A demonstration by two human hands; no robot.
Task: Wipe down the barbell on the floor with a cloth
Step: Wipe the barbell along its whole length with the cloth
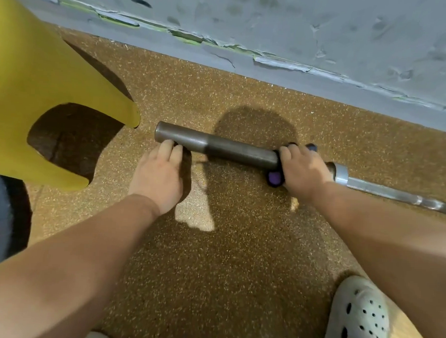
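A steel barbell (pixel 217 144) lies on the speckled brown floor, its thick dark sleeve pointing left and its thinner silver shaft (pixel 383 191) running off to the right. My left hand (pixel 158 174) rests against the sleeve's near side close to its open end, fingers touching the metal. Around the sleeve's inner end, by the collar, my right hand (pixel 303 169) is wrapped, pressing a purple cloth (pixel 274 178) on the metal. Only small bits of the cloth show under the fingers.
A yellow moulded object (pixel 42 91) with a large hole stands close on the left, its tip near the sleeve's end. A grey peeling wall (pixel 297 32) runs behind the bar. My white perforated clog (pixel 363 318) is at the lower right. Something dark sits at the left edge.
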